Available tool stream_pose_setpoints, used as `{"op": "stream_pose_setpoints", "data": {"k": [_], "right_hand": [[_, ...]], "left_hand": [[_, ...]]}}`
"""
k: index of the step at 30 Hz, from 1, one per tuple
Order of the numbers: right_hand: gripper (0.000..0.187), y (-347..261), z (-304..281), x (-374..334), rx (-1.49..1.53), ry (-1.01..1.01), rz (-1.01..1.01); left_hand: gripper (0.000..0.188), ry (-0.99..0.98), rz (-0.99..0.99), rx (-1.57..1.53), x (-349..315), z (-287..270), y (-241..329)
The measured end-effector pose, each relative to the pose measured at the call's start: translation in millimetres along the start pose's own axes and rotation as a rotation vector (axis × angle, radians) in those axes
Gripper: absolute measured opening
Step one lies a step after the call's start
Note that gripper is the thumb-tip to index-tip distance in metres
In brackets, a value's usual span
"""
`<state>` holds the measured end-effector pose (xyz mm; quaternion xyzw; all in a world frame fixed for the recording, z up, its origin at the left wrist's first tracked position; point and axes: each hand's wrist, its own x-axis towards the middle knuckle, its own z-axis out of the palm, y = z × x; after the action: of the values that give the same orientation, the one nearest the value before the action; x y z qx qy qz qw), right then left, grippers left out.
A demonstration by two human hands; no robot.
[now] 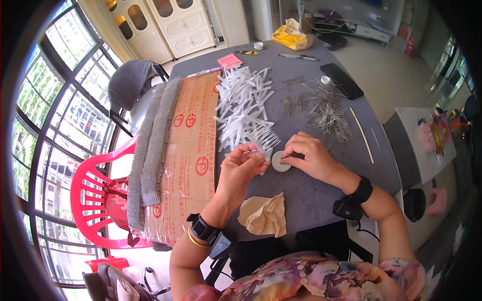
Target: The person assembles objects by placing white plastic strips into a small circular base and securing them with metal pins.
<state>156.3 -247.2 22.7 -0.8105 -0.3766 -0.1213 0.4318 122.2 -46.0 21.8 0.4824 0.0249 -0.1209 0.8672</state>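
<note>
My left hand (243, 164) pinches a comb-like piece (265, 136), a whitish strip with several thin wire-like prongs in a row. Close beside it, my right hand (314, 156) has thumb and fingers pressed together at the edge of a small round white tub (280, 164); whatever is in that pinch is too small to make out. Beyond my left hand lies a loose heap of white strips (242, 103). A tangled pile of thin metal pins (329, 114) lies beyond my right hand, with smaller clusters (288, 107) to its left.
A cardboard sheet (193, 145) bearing rows of grey ribbed material (156, 145) covers the table's left side. A tan cloth (265, 214) lies near me. A wooden stick (361, 135) and black flat case (341, 81) lie right; a yellow bag (292, 36) stands far back.
</note>
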Motion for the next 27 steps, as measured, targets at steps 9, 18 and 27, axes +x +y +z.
{"op": "stream_pose_setpoints", "data": {"k": [9,18,27], "right_hand": [[0.012,1,-2,0,-0.068,0.015,-0.04],[0.013,-12,-10,0,0.452,0.112,0.387],[0.012,-15,-4,-3,0.506,0.109,0.315]], "left_hand": [[0.02,-0.025,0.002,-0.015,2,1,-1],[0.017,-0.05,0.002,-0.002,2,-1,-4],[0.014,-0.08,0.004,0.063,1,3,-7]]}}
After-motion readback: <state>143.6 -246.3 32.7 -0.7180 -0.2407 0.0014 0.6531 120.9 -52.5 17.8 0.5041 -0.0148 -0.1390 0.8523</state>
